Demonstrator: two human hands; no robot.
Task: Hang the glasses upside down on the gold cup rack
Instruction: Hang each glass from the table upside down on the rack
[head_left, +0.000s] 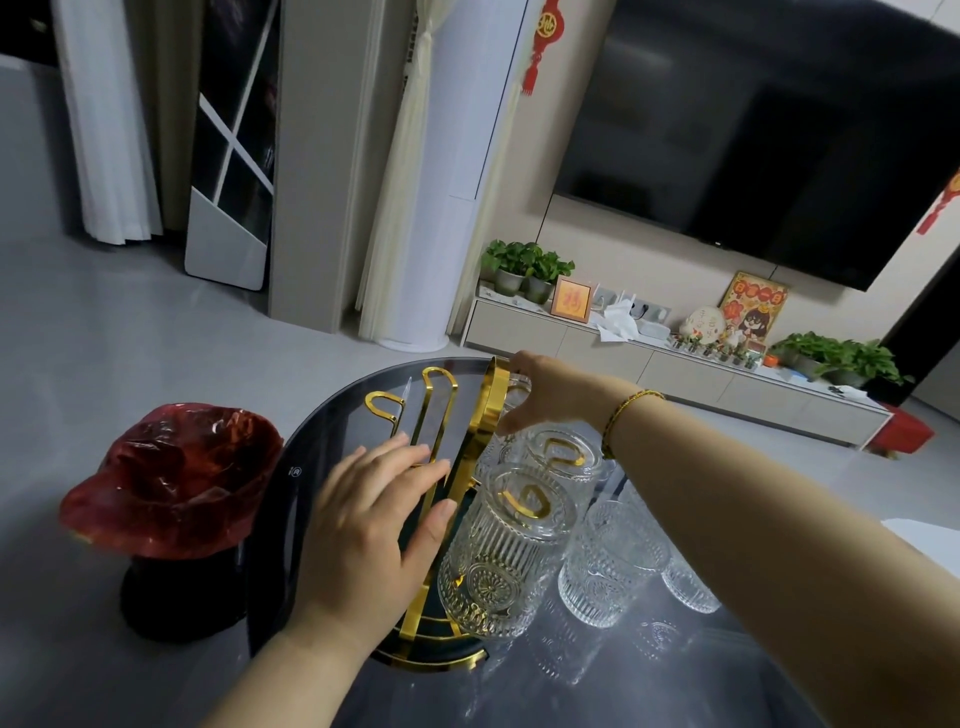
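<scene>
Two glasses (511, 551) hung on rack (441, 447); left hand (379, 525) flat, steadying rack; right hand (545, 395) clasped third glass (517, 389), needing free hook

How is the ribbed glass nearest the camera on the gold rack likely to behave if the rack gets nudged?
The ribbed glass sits inverted over a gold prong, apparently loosely, so it would probably rattle or swing rather than stay fixed. It looks like thick pressed glass, likely heavy for its size yet breakable. The left hand resting on the gold rack probably limits tipping.
</scene>
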